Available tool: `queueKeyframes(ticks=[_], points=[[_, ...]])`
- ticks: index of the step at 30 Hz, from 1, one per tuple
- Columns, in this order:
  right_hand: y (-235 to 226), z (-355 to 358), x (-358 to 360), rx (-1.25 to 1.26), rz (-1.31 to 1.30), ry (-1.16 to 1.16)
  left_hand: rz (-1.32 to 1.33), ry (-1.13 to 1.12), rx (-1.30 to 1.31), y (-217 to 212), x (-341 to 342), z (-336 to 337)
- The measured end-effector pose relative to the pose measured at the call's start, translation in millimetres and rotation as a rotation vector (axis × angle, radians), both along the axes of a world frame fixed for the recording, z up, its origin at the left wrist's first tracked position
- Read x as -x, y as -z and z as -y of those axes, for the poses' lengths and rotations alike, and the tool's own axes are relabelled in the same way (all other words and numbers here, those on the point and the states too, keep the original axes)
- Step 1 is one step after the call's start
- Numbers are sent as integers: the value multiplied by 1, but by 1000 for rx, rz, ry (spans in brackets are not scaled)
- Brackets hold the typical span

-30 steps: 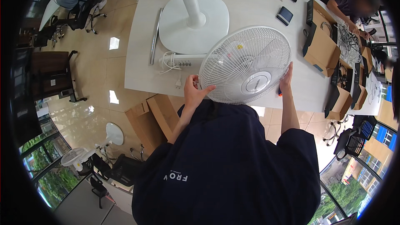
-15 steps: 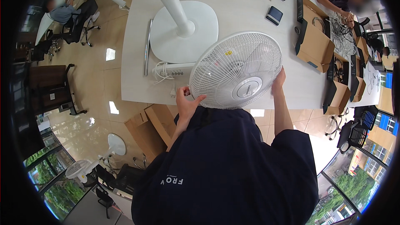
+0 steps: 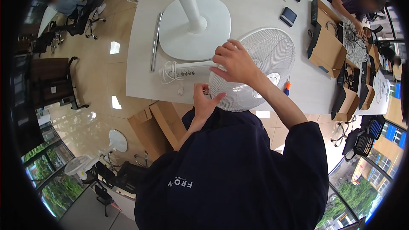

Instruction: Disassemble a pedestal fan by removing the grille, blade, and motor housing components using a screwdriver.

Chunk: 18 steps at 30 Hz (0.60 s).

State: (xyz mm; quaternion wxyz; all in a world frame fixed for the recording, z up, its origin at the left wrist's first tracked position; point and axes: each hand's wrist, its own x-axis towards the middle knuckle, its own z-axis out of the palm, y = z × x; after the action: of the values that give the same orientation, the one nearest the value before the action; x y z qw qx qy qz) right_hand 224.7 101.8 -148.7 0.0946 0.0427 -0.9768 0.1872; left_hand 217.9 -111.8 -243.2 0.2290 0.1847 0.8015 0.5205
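Note:
A white fan head (image 3: 277, 55) with a round wire grille rests tilted at the table's near edge, its pale hub at the lower right. My left hand (image 3: 205, 105) grips the grille's left rim, thumb across the front wires and the other fingers curled at the edge. My right hand (image 3: 236, 64) is over the grille's upper left, fingers bent and apart, with nothing seen in them; whether it touches the wires I cannot tell. Behind the fan head lies a white post with a row of buttons (image 3: 185, 72) and a coiled cord, partly hidden by the grille and my right hand.
A white stand base (image 3: 170, 38) with an upright tube is farther back, beside a metal rod (image 3: 156, 42). A screwdriver (image 3: 287, 87) lies right of the fan head. Opened cardboard boxes (image 3: 328, 53) and tangled cables (image 3: 355, 42) are at the right, near another person's hand (image 3: 361, 30).
My right hand has left the grille's right edge and swung left over its upper left part. The screwdriver has come into sight. My left hand stays at the left rim.

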Motion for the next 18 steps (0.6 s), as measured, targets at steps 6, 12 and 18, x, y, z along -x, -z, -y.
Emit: queueKeyframes(ticks=[6,12,18], points=[[11,-1,8,-43,-44,64,95,34,-228,11,7,6],[13,7,2,-51,-83,-30,784,48,-357,33,24,24],[20,23,2,-81,-121,8,674,393,-234,33,53,23]])
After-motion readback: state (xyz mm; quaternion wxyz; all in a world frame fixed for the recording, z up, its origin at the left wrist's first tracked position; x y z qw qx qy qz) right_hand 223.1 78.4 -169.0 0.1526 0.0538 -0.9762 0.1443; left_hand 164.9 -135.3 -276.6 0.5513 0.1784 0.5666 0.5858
